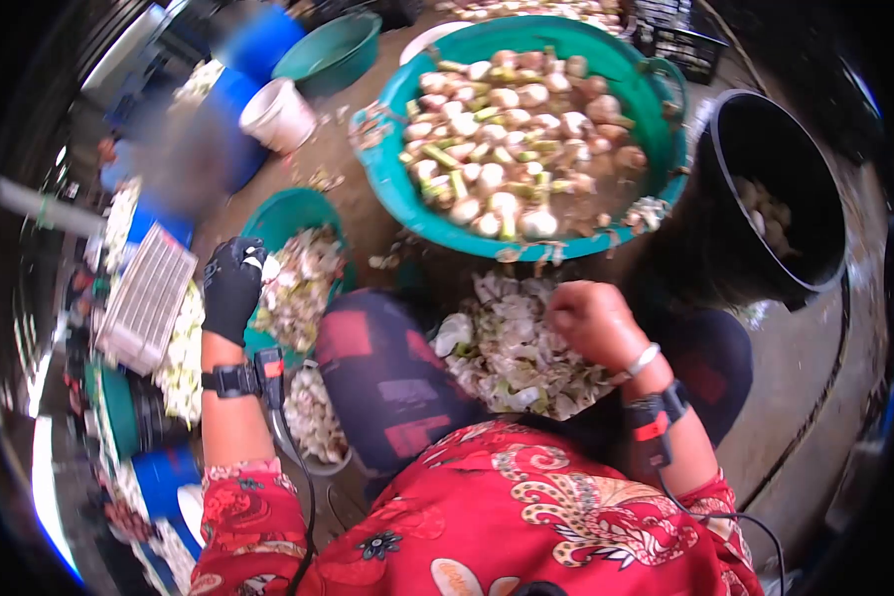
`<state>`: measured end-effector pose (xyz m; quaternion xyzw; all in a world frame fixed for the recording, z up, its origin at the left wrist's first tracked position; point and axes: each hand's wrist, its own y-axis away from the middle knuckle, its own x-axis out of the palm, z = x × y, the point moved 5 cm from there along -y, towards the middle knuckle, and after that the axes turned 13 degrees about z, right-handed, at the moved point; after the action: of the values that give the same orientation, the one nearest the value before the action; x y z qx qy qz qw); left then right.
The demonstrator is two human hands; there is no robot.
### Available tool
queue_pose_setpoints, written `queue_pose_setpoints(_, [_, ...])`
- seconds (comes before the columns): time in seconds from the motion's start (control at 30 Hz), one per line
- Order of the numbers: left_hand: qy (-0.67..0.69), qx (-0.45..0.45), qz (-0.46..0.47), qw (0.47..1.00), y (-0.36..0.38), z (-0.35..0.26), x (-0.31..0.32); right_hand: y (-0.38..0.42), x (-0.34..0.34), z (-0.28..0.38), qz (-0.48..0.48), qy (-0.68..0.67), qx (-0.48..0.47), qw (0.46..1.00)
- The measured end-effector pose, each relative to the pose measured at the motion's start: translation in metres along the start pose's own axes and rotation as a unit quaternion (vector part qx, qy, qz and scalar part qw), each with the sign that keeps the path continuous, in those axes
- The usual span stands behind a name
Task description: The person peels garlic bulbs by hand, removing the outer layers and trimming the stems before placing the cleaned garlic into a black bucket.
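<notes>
Left hand (232, 286) (black glove) is overlapping the left edge of the small green basin (283, 206), mid-left of frame. Its fingers are curling in on a small whitish piece (271, 267); long axis too small to tell. Loose skins (313, 260) in the basin are lying just right of those fingertips.

Right hand (594, 320) is hovering right of center over the peel heap (526, 363), fingers loosely curled; can't tell if they're gripping anything.

Garlic bulbs (507, 139) are lying in the big teal tub (606, 60), upper center. One at the near side (538, 222) is sitting up and slightly left of the right fingers, stem seemingly pointing up-frame. Right hand is nearer; left is well apart.

Edges: near tub rim is standing between right hand and bulbs. Left knee (358, 333) is separating basin from heap. Black bucket (795, 149) is bounding the right side. Room is opening above the heap, toward the tub.
</notes>
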<state>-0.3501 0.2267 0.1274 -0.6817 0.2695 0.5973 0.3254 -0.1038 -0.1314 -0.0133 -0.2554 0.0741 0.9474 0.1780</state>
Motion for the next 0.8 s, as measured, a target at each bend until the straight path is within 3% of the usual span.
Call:
queue_pose_setpoints(0.03, [-0.010, -0.071, 0.040, 0.997, 0.017, 0.039, 0.006, 0.001, -0.006, 0.000, -0.003, -0.052, 0.026, 0.998])
queue_pose_setpoints(0.1, [-0.109, -0.118, 0.105, 0.981, 0.068, 0.125, 0.031, 0.001, -0.012, 0.000, -0.024, -0.131, 0.059, 0.989])
queue_pose_setpoints(0.2, [-0.185, -0.179, 0.330, 0.908, 0.150, 0.211, 0.101, -0.001, -0.009, -0.004, -0.018, -0.162, 0.072, 0.984])
queue_pose_setpoints(0.23, [-0.164, -0.250, 0.323, 0.898, 0.163, 0.202, 0.098, -0.002, -0.008, -0.003, -0.013, -0.168, 0.074, 0.983])
queue_pose_setpoints(0.27, [-0.146, -0.155, 0.282, 0.936, 0.158, 0.178, 0.092, -0.003, -0.010, -0.002, -0.019, -0.174, 0.078, 0.982])
queue_pose_setpoints(0.33, [-0.049, -0.128, 0.159, 0.978, 0.131, 0.195, 0.100, -0.007, -0.011, -0.009, -0.056, -0.226, 0.082, 0.969])
queue_pose_setpoints(0.37, [0.041, -0.208, 0.141, 0.967, 0.095, 0.129, 0.069, -0.008, -0.015, -0.011, -0.081, -0.256, 0.089, 0.959])
queue_pose_setpoints(0.43, [0.204, -0.183, 0.173, 0.946, 0.033, 0.051, 0.055, -0.011, -0.026, -0.012, -0.139, -0.310, 0.092, 0.936])
queue_pose_setpoints(0.47, [0.144, -0.089, 0.186, 0.968, 0.001, 0.007, 0.045, -0.011, -0.030, -0.012, -0.168, -0.335, 0.089, 0.923])
queue_pose_setpoints(0.5, [0.199, 0.117, 0.127, 0.965, -0.023, -0.055, 0.032, -0.010, -0.035, -0.010, -0.200, -0.363, 0.088, 0.906])
queue_pose_setpoints(0.57, [0.280, 0.189, 0.227, 0.914, -0.061, -0.143, 0.044, -0.007, -0.040, -0.019, -0.239, -0.406, 0.084, 0.878])
queue_pose_setpoints(0.63, [0.172, 0.362, 0.226, 0.888, -0.086, -0.216, 0.073, -0.003, -0.044, -0.025, -0.261, -0.438, 0.083, 0.856])
queue_pose_setpoints(0.7, [0.091, 0.443, 0.237, 0.860, -0.102, -0.275, 0.110, 0.001, -0.047, -0.026, -0.264, -0.448, 0.090, 0.850])
queue_pose_setpoints(0.8, [-0.117, 0.443, 0.284, 0.842, -0.123, -0.337, 0.153, 0.004, -0.054, -0.027, -0.283, -0.435, 0.093, 0.850])
